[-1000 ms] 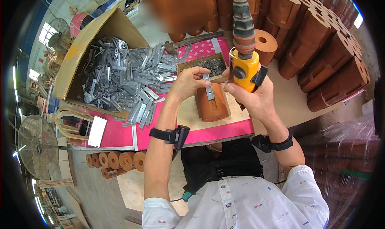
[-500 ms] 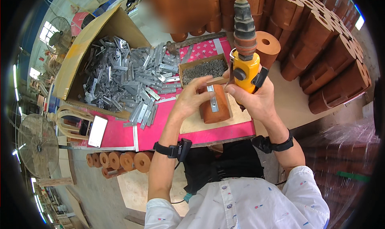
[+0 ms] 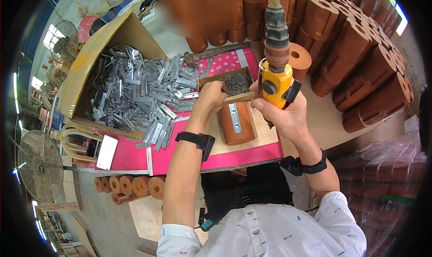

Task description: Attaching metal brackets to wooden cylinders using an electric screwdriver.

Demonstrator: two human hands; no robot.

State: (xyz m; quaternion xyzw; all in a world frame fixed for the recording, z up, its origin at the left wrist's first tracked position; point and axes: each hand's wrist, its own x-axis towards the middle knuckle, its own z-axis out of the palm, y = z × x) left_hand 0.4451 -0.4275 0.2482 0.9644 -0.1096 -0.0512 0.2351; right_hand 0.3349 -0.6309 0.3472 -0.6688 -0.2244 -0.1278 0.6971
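My right hand (image 3: 291,115) is wrapped round a yellow power screwdriver (image 3: 276,85), which hangs tip down from a black and rust-coloured sleeve. My left hand (image 3: 213,94) reaches into the left end of a shallow cardboard box of small screws (image 3: 237,83). Its fingers are curled, and what they hold, if anything, is hidden. Just in front of that box lies a reddish-brown cylinder (image 3: 243,130) on a pale board. A silver metal strip (image 3: 234,117) with holes rests along its top, with neither hand touching it.
To the left, a large cardboard box (image 3: 85,72) spills many metal strips (image 3: 155,95) onto the pink tabletop (image 3: 130,157). A white-screened phone (image 3: 107,152) lies at the left edge. Stacked brown cylinders (image 3: 355,54) crowd the right and back; one stands beside the screwdriver (image 3: 300,59).
My left hand has left the metal strip on the cylinder and moved up into the screw box. My right hand still holds the screwdriver in nearly the same place.
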